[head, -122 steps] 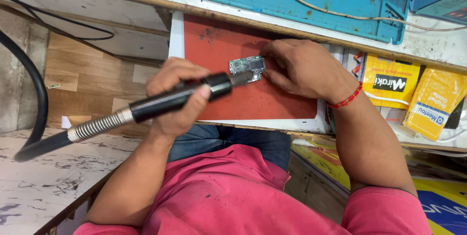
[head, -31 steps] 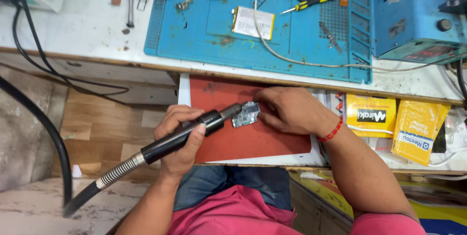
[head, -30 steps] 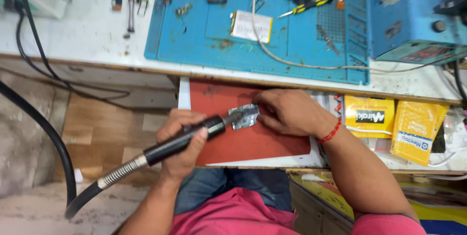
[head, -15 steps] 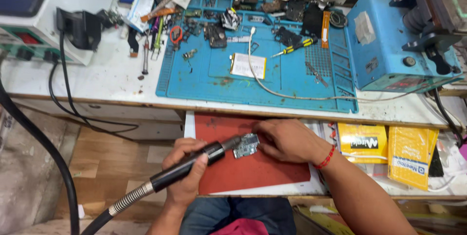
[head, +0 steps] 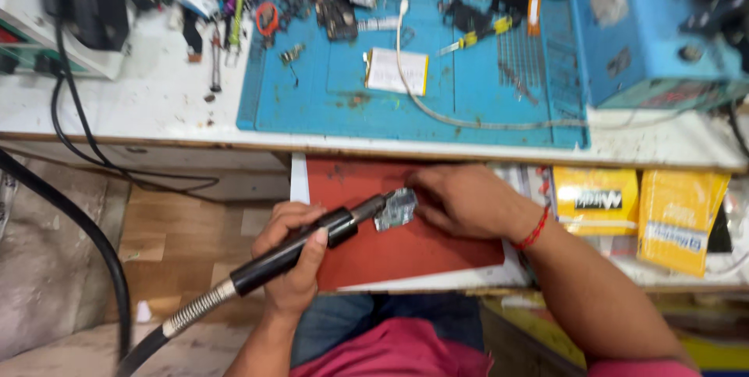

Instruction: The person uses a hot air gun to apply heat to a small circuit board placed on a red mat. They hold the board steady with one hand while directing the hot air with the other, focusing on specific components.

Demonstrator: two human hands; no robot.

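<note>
From the head camera, looking down, the left hand point(head: 292, 256) is wrapped tight around a black rotary handpiece point(head: 300, 246), its grip closed on the barrel with the thumb laid along the top; a ribbed metal spring collar and a thick black flexible shaft point(head: 94, 244) run from the tool's rear down to the lower left. The tool's metal nose points up and to the right and meets a small silvery metal part point(head: 395, 209). The right hand point(head: 460, 201), with a red thread band at the wrist, lies flat over the part's right edge, fingers pinching it against a red mat point(head: 406, 248) that sits on a white board pulled out below the table point(head: 156, 115) edge. Up on the table lies a blue work mat point(head: 328, 104) strewn with small tools, a white cable and a pale flat battery point(head: 396, 71). A blue machine point(head: 647, 41) stands at the right. Yellow packets point(head: 597, 201) lie just right of the red mat.
</note>
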